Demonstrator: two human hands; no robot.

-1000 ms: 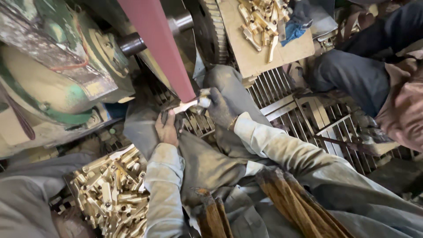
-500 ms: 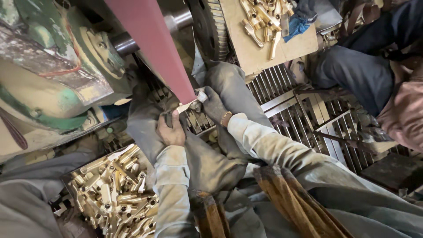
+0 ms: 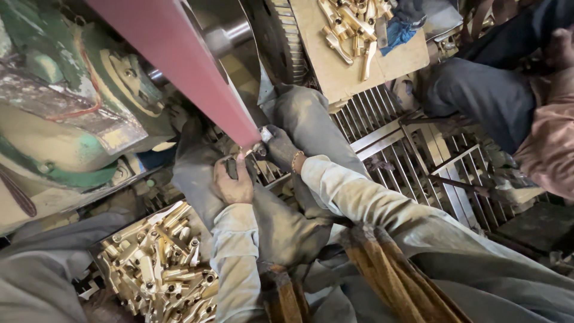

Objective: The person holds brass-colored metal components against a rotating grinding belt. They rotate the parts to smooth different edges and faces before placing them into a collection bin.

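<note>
Head view, belt: a dark-red sanding belt [image 3: 197, 78] runs from 11 o'clock down to the frame's centre, ending just above both hands.
Head view, workpiece: a small pale metal piece [image 3: 263, 136] sits at the belt's lower end, touching it, slightly toward 11 o'clock from centre.
Head view, left hand: the left hand [image 3: 234, 182] lies just at 7 o'clock of the piece, fingers pressed together and curled up toward it; whether they actually pinch it I cannot tell.
Head view, right hand: the right hand [image 3: 280, 149], dark with grime, closes its fingers on the piece from 4 o'clock.
Head view, surroundings: a box of brass fittings [image 3: 161, 263] at 7 o'clock, a board with more brass parts [image 3: 353, 60] at 1 o'clock, a metal grille [image 3: 412, 161] at 3 o'clock, another person's leg [image 3: 484, 96] at 2 o'clock.
Risk: fingertips sit very near the belt; a slip of the small piece could likely drag skin onto the abrasive, or fling the piece away.
</note>
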